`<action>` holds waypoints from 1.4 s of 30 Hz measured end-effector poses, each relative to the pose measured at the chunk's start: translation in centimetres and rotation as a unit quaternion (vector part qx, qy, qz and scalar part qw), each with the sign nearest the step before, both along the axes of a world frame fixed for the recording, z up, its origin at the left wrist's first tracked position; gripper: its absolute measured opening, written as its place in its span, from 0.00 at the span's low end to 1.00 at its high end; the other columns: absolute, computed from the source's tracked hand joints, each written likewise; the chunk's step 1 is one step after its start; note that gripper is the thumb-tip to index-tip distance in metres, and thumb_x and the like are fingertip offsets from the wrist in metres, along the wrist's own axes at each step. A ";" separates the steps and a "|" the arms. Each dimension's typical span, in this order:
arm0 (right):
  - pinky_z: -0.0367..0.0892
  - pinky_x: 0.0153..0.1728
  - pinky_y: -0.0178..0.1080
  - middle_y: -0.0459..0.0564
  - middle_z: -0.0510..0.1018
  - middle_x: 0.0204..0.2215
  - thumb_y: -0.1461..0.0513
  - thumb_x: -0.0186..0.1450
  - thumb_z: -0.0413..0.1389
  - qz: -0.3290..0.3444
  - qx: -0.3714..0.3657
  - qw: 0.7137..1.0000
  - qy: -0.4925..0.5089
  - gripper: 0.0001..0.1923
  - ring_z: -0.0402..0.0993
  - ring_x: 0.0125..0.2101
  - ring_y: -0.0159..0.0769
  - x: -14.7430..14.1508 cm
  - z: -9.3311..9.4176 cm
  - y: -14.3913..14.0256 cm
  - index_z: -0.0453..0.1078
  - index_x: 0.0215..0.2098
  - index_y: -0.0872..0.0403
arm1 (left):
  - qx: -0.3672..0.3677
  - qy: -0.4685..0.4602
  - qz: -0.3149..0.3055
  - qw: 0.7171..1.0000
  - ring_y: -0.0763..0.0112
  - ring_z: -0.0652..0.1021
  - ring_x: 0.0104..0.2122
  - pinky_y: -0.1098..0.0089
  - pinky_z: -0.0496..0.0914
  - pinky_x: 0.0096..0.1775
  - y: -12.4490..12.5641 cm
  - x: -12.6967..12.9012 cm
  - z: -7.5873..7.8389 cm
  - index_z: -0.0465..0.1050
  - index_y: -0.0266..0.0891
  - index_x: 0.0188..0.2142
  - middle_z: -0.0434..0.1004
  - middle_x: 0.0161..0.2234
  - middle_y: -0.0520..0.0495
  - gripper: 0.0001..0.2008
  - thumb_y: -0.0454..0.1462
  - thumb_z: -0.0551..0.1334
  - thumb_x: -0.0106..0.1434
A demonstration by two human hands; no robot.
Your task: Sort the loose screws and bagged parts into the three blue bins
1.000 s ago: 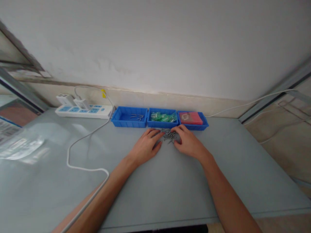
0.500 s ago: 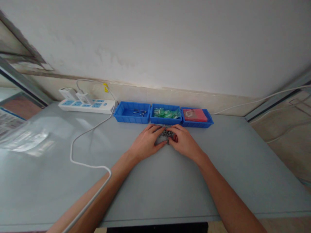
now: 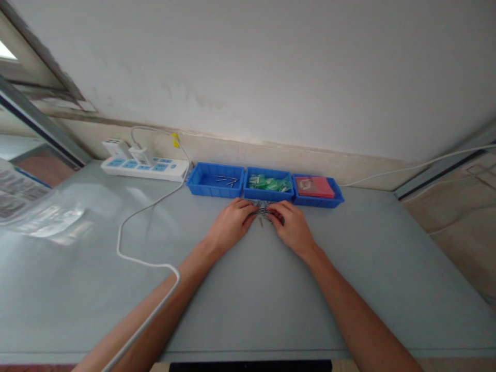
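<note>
**Two hands cupped around a heap of small metal screws**

Both hands lie palm-down on the grey table (image 3: 248, 289), meeting just near of a row of three blue trays. The left hand (image 3: 229, 226) comes in from the near left and the right hand (image 3: 291, 230) from the near right, and their fingertips close in on a small pile of screws (image 3: 262, 209) that sits between them. The fingers of each hand are curled loosely inward and touch the pile's edges; neither hand is clenched into a fist, and whether any single screw is pinched between fingers cannot be told, since the pieces are too small and partly covered.

The pile lies on the bare table just near of the middle tray, touching or almost touching its front wall.

The left tray (image 3: 201, 182) holds a few loose metal screws on its floor. The middle tray (image 3: 268, 194) is filled with green pieces. The right tray (image 3: 336, 195) holds a flat red packet (image 3: 314, 187). The three trays stand side by side, walls touching, against the far edge of the table below the white wall.

Further left along that far edge lies a white power strip (image 3: 145, 169) with plugs in it. Its white cable (image 3: 134, 227) loops across the table and runs toward the near edge beside the left forearm. At the far left lies a clear plastic bag (image 3: 42, 219).
</note>
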State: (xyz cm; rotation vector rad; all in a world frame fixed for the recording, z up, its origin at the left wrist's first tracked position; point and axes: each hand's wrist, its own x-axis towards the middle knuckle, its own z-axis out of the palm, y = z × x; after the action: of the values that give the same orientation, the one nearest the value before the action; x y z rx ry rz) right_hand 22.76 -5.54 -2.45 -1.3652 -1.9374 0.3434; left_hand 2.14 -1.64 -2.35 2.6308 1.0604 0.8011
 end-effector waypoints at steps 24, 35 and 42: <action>0.76 0.41 0.40 0.48 0.82 0.32 0.57 0.59 0.67 0.007 -0.063 0.940 0.334 0.08 0.79 0.34 0.37 -0.4 1.7 -0.4 0.77 0.34 0.52 | 0.010 -0.076 -0.051 0.996 0.64 0.80 0.41 0.66 0.75 0.45 -1.4 0.5 1.8 0.80 0.39 0.42 0.83 0.40 0.44 0.11 0.39 0.59 0.73; 0.77 0.39 0.42 0.51 0.82 0.35 0.56 0.63 0.64 -0.030 -0.035 0.965 0.260 0.08 0.80 0.34 0.39 0.2 1.6 -0.5 0.78 0.37 0.52 | 0.011 -0.081 0.086 0.993 0.67 0.78 0.34 0.68 0.71 0.39 -0.2 -1.0 2.5 0.81 0.39 0.37 0.80 0.32 0.45 0.17 0.42 0.55 0.74; 0.77 0.38 0.42 0.51 0.82 0.33 0.57 0.64 0.62 -0.027 -0.039 0.971 0.234 0.07 0.80 0.33 0.40 0.4 1.2 -0.4 0.78 0.37 0.52 | -0.182 -0.313 0.241 0.900 0.74 0.71 0.19 0.73 0.64 0.24 1.6 -1.9 2.5 0.80 0.36 0.34 0.77 0.22 0.50 0.24 0.52 0.57 0.70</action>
State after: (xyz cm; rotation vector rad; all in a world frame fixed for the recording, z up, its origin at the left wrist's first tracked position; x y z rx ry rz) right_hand 23.15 -5.97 -1.23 -1.2476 -1.5066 0.6581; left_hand 0.23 -0.08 0.13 1.6248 1.4780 1.2761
